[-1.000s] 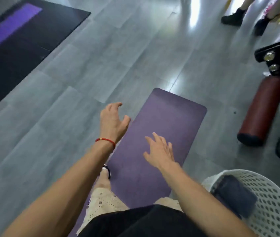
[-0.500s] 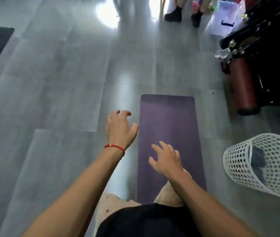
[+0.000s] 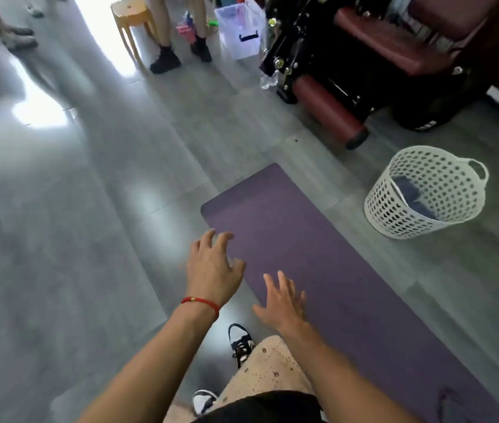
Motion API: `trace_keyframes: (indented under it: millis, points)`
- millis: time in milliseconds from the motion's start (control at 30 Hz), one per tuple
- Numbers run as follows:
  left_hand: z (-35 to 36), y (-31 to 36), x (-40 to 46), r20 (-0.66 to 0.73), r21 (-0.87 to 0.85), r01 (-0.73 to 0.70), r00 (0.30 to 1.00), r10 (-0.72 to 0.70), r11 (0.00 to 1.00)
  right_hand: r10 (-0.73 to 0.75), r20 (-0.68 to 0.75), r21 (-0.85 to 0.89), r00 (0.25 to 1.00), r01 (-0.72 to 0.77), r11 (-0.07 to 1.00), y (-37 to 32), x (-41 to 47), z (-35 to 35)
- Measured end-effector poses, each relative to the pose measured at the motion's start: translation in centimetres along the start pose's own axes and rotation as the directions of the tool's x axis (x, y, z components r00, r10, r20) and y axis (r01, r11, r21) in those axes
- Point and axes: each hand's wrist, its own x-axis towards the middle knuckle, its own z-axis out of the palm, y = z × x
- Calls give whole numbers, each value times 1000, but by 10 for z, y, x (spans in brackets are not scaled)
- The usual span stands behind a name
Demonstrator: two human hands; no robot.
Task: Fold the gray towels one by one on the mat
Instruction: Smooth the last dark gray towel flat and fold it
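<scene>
The grey tiled floor [image 3: 89, 239] fills the view; the long purple rubber exercise mat [image 3: 318, 254] lies flat on it, running from centre toward 5 o'clock; the black-framed gym machine with dark red padded rollers [image 3: 333, 99] stands at 1 o'clock, well apart from the mat's far end. The white perforated plastic laundry basket [image 3: 425, 215] stands upright on the floor at 3 o'clock, just beside the mat's right edge; the dark gray towels [image 3: 407, 190] lie inside this basket, seen through its open top; none is on the mat. The orange wooden stool [image 3: 129, 16] stands at 11 o'clock beside another person's legs. Your left hand [image 3: 211, 270] is over the mat's left edge at 6 o'clock, fingers spread and loosely bent, holding nothing; a red cord bracelet [image 3: 201, 302] circles its wrist. Your right hand [image 3: 281, 300] is over the mat just beside the left, fingers straight and fanned wide, holding nothing. Your black-and-white sneaker [image 3: 240, 340] shows below the hands.
</scene>
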Motion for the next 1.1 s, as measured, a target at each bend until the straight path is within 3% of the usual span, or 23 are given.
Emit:
trace_keyframes:
  millis: [133, 267, 367, 567, 733, 933, 1100]
  points:
    - [22, 26, 4, 196, -22, -265, 945, 264, 964, 235, -106, 175, 966, -214, 961, 23, -42, 22]
    - [52, 59, -36, 324, -133, -495, 797, 510, 858, 493, -151, 279, 857, -442, 853, 53, -102, 63]
    - [71, 68, -84, 403, -183, -595, 681, 612, 783, 638, -129, 385, 759, -555, 738, 75, -149, 96]
    - [121, 87, -164, 581, -179, -676, 514, 632, 715, 800, 4, 591, 600, -647, 482, 151, -204, 150]
    - [202, 141, -206, 667, -131, -719, 445, 598, 682, 818, 130, 703, 560, -634, 323, 243, -224, 197]
    - [351, 189, -226, 714, -190, -756, 332, 617, 627, 825, 244, 727, 509, -660, 192, 366, -199, 284]
    - [528, 174, -209, 724, -341, -607, 318, 613, 718, 862, 244, 764, 444, -635, 110, 467, -104, 390]
